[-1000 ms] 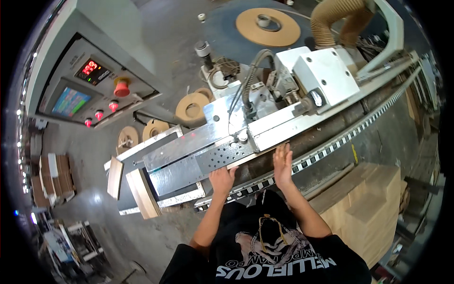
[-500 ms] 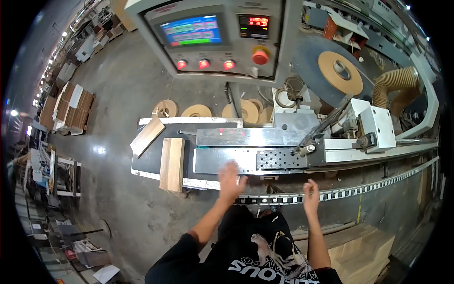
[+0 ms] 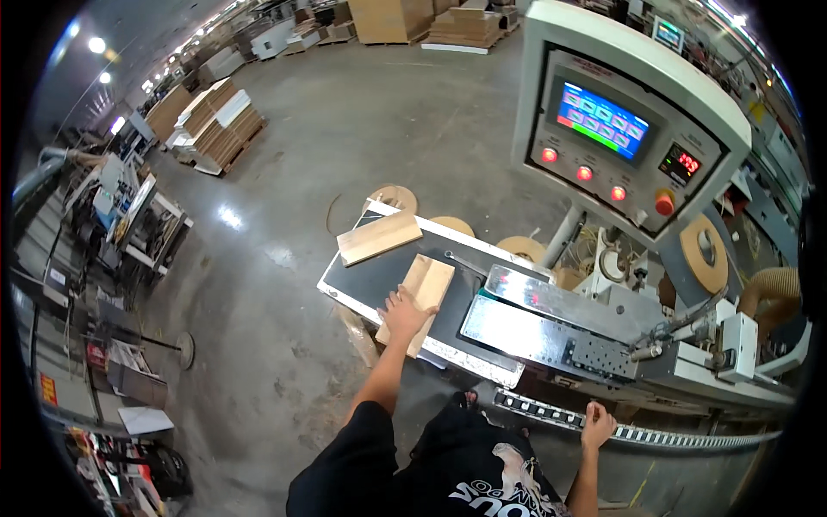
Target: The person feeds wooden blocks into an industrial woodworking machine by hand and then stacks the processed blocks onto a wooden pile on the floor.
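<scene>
Item: our left hand (image 3: 405,312), off the metal guide plate (image 3: 551,332) since half a sec ago, now lies fingers spread flat on wood block (image 3: 419,297) at infeed table (image 3: 370,280) front edge, second block (image 3: 379,237) behind; right hand (image 3: 597,424) curled on chain rail (image 3: 620,428), so pickup looks underway.

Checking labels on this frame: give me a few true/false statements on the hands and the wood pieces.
1. The left hand rests on a wooden board. True.
2. The right hand holds the second board. False: it is at the toothed rail on the machine's near edge; that board lies untouched.
3. Both boards lie on the dark infeed table. True.
4. The control panel screen is dark. False: it is lit blue.
</scene>
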Demonstrator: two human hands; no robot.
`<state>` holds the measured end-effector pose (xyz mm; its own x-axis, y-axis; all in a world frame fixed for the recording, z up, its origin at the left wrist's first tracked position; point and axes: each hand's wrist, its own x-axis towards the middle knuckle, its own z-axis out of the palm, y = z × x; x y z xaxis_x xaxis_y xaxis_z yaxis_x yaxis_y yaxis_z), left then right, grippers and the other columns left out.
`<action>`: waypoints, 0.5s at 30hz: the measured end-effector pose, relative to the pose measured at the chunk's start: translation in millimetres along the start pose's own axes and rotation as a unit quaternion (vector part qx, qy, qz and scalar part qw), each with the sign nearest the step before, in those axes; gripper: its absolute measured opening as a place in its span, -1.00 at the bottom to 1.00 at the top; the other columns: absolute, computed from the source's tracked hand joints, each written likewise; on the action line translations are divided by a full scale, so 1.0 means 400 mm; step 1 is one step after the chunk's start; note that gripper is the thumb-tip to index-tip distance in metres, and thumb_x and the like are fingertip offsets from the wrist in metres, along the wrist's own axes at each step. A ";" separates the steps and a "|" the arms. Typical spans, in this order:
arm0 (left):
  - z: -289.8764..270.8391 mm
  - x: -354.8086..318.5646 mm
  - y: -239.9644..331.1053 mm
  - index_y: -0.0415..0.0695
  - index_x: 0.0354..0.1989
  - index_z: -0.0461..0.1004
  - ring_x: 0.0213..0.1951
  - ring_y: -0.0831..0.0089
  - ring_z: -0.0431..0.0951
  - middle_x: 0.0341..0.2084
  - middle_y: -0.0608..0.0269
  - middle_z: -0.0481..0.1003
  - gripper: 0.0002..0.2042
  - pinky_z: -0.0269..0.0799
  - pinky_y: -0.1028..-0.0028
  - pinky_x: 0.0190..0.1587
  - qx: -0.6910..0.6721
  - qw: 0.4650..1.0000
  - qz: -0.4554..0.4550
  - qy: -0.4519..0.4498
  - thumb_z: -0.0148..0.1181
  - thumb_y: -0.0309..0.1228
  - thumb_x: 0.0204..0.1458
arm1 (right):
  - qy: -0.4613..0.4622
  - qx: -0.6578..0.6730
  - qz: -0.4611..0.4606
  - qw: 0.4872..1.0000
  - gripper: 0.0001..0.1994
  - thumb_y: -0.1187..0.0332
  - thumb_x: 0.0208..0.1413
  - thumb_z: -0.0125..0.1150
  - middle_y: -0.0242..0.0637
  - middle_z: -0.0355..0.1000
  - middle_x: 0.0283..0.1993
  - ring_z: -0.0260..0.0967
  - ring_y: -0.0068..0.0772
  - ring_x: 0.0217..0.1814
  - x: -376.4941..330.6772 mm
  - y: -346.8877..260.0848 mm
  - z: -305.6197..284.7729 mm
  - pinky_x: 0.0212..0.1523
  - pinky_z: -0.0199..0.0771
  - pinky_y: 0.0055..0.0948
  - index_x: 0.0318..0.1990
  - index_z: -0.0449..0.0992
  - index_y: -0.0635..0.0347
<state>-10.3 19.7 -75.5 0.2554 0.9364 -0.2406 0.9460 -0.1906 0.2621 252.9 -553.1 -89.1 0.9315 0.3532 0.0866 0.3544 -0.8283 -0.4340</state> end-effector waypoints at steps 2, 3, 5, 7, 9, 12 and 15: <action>-0.018 -0.024 0.007 -0.23 0.65 0.04 0.57 -0.17 0.16 0.55 -0.28 0.16 0.31 -0.06 -0.47 0.50 0.015 1.000 -0.001 0.018 0.40 0.49 -0.11 | 0.024 -0.016 -0.015 0.999 -0.68 -0.06 0.36 0.35 -0.33 0.59 -0.34 0.49 -0.17 -0.18 0.003 -0.012 0.012 0.24 0.37 -0.16 -0.10 0.77 -0.06; -0.020 -0.029 0.008 -0.20 0.65 0.06 0.55 -0.17 0.19 0.54 -0.28 0.17 0.29 -0.03 -0.53 0.46 0.036 0.999 0.004 0.031 0.42 0.46 -0.12 | 0.030 -0.004 -0.021 0.999 -0.67 -0.08 0.35 0.35 -0.33 0.57 -0.36 0.48 -0.16 -0.20 0.005 -0.014 0.019 0.22 0.37 -0.15 -0.13 0.76 -0.05; -0.005 -0.023 0.003 -0.19 0.64 0.08 0.54 -0.17 0.20 0.54 -0.28 0.18 0.27 -0.01 -0.55 0.44 0.029 0.998 0.020 0.044 0.43 0.44 -0.11 | 0.029 -0.015 -0.032 0.999 -0.67 -0.09 0.35 0.35 -0.33 0.56 -0.37 0.47 -0.15 -0.20 0.013 -0.011 0.014 0.21 0.37 -0.14 -0.15 0.76 -0.05; 0.004 -0.012 -0.015 -0.18 0.61 0.13 0.52 -0.20 0.22 0.52 -0.36 0.19 0.19 0.02 -0.54 0.43 0.025 0.998 0.038 0.053 0.43 0.38 -0.07 | 0.024 -0.021 -0.039 0.999 -0.65 -0.10 0.36 0.34 -0.32 0.54 -0.39 0.46 -0.13 -0.21 0.015 -0.019 0.021 0.18 0.38 -0.11 -0.17 0.76 -0.05; -0.003 -0.014 -0.017 -0.19 0.61 0.14 0.51 -0.22 0.23 0.50 -0.40 0.19 0.17 0.03 -0.53 0.43 0.027 0.997 0.049 0.051 0.42 0.37 -0.05 | 0.005 -0.024 -0.032 0.999 -0.61 -0.13 0.38 0.29 -0.29 0.56 -0.34 0.47 -0.10 -0.15 0.017 -0.016 0.016 0.21 0.37 -0.09 -0.15 0.76 -0.03; -0.021 -0.015 -0.017 -0.19 0.60 0.17 0.49 -0.26 0.26 0.48 -0.46 0.20 0.13 0.05 -0.52 0.43 0.033 0.996 0.066 0.045 0.40 0.35 -0.02 | -0.006 -0.027 -0.034 0.999 -0.57 -0.19 0.40 0.24 -0.23 0.55 -0.29 0.44 -0.02 -0.05 0.013 -0.005 0.020 0.26 0.36 -0.06 -0.09 0.77 -0.07; -0.022 0.007 0.011 -0.20 0.59 0.18 0.46 -0.28 0.29 0.47 -0.49 0.22 0.12 0.06 -0.52 0.43 0.030 0.995 0.088 0.045 0.38 0.35 0.00 | -0.009 -0.045 -0.007 0.999 -0.63 -0.15 0.36 0.32 -0.32 0.57 -0.34 0.48 -0.12 -0.10 -0.014 0.028 0.006 0.26 0.36 -0.06 -0.13 0.77 -0.09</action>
<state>-7.3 24.1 -66.8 0.4023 0.9087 -0.1113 0.8991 -0.3692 0.2352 251.5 -563.2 -96.5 0.9248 0.3726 0.0768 0.3749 -0.8582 -0.3507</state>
